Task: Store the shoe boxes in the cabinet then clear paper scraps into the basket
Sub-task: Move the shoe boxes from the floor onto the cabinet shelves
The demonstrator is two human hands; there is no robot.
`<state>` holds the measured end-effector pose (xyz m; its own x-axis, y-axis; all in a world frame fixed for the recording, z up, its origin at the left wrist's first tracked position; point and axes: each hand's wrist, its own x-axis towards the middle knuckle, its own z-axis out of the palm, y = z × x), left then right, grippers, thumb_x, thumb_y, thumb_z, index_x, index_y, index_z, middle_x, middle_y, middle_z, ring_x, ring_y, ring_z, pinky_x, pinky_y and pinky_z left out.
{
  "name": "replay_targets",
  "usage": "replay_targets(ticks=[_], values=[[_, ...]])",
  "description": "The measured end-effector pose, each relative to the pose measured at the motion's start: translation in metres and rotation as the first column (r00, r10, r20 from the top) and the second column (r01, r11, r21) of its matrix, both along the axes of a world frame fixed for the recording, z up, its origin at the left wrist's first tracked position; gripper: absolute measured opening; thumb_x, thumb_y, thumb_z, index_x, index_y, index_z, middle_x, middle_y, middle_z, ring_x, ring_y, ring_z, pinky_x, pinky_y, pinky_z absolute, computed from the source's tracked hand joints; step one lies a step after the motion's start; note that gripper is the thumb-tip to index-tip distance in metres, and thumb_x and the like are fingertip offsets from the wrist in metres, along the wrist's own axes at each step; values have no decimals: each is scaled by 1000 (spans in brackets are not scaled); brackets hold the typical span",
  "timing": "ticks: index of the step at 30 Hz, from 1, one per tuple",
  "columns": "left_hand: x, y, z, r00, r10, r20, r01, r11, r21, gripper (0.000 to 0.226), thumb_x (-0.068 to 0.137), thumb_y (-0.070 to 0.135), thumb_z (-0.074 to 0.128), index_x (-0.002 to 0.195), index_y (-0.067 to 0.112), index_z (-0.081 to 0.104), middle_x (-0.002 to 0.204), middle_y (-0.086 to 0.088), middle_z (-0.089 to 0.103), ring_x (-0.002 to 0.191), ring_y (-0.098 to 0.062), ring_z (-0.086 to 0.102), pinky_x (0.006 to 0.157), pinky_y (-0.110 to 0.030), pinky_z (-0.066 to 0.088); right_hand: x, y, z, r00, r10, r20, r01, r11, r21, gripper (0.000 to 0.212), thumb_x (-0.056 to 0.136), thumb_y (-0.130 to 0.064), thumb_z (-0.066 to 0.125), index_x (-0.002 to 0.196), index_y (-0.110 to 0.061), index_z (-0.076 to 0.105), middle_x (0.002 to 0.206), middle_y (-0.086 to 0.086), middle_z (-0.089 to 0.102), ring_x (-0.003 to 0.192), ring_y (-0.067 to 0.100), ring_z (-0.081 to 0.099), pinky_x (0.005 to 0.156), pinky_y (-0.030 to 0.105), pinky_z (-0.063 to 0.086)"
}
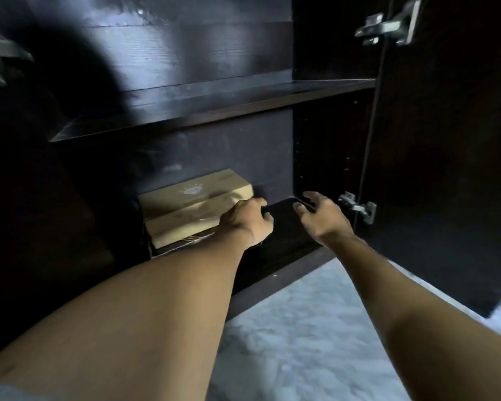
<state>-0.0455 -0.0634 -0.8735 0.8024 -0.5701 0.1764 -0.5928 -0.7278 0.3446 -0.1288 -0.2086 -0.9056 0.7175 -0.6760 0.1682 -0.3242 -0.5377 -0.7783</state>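
Dark shoe box (284,215) lies on the cabinet (275,276) floor, long axis running inward; left hand (248,219) grips its left edge, right hand (321,217) spread loose beside its right.

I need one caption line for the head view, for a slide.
Left hand and right hand reach low into a dark cabinet, beside a tan shoe box stored there.

Tan shoe box (191,206), lid closed, stacked on striped box (182,243) in dark cabinet (214,105) bottom compartment; dark box (284,211) just right.
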Motion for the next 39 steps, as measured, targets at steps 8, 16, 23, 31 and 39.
replay_targets(ticks=[8,16,23,31,39], values=[[-103,-65,-12,938,-325,-119,307,940,-150,33,92,36,55,123,29,65,123,-5,67,113,-28,62,96,-37,51,-158,-27,-4,934,-324,-148,315,946,-78,48,96,-49,51,140,-30,49,136,4,59,121,27,58,98,41,49],[-244,-116,-43,710,-683,-172,671,730,-128,28,91,39,53,117,32,64,116,-2,67,107,-30,63,85,-36,53,-326,20,-39,672,-735,-92,737,676,-6,48,97,-48,50,141,-27,49,143,4,54,124,24,56,97,38,43],[-344,-132,-93,503,-806,-314,854,519,36,53,96,45,46,146,27,39,149,-3,43,130,-28,47,101,-40,45,-426,44,-98,450,-806,-386,865,501,-37,58,93,-55,50,143,-26,45,143,6,50,130,27,48,100,43,44],[-357,-152,-157,622,-670,-404,780,575,247,84,93,58,47,157,29,1,162,-11,4,148,-34,10,115,-50,25,-485,40,-143,279,-811,-514,948,317,16,89,81,-66,60,151,-21,28,156,16,24,145,35,23,114,51,32],[-329,-154,-196,601,-528,-600,722,681,123,97,79,61,63,153,28,9,143,-12,39,122,-34,51,99,-40,46,-494,37,-174,283,-805,-521,959,237,155,112,65,-71,72,153,-29,18,151,14,25,139,35,31,112,48,38]])
